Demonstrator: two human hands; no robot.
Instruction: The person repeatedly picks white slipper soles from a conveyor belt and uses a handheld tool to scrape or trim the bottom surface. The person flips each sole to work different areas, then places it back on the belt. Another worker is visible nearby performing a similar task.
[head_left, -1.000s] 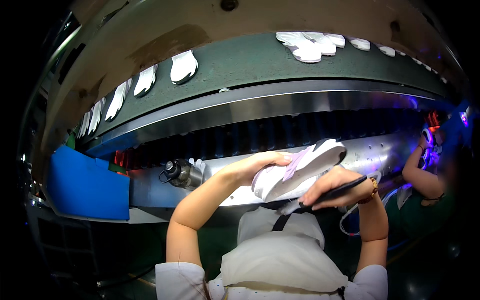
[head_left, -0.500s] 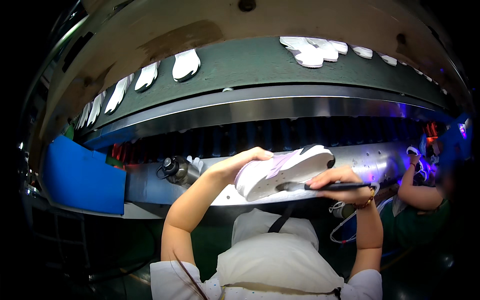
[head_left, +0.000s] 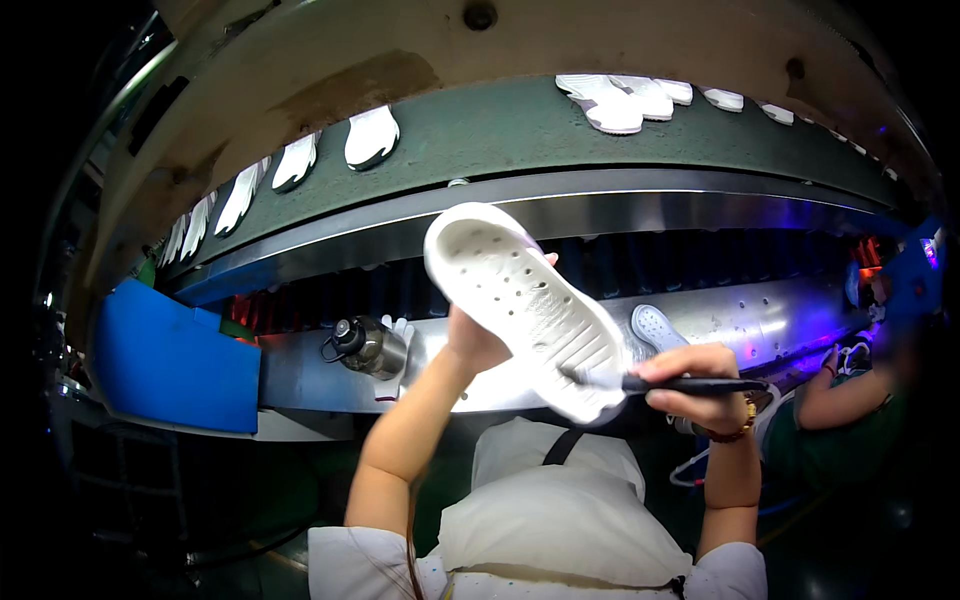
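Note:
A white shoe sole point(head_left: 520, 290), its holed and ribbed inner face turned up, is held at a slant over the metal ledge. My left hand point(head_left: 478, 340) grips it from underneath; most of the fingers are hidden behind it, with tips showing past the far edge. In my right hand point(head_left: 695, 385) is a brush point(head_left: 735, 385) with a black handle, pinched between thumb and fingers. Its bristles meet the ribbed end of the sole, nearest my right hand. Another pale, holed sole point(head_left: 655, 328) lies on the ledge just beyond that hand.
A dark bottle point(head_left: 365, 345) stands on the metal ledge point(head_left: 290, 375) beside a white glove point(head_left: 395, 370). Beyond, a green conveyor belt point(head_left: 480, 130) carries several white soles. A blue panel point(head_left: 170, 355) is at left. A co-worker's arm point(head_left: 845, 405) shows at right.
The sole has been raised and turned, so its inner face now shows instead of its lilac side. The brush has shifted slightly right, onto the ribbed end. The pale sole on the ledge has come into view.

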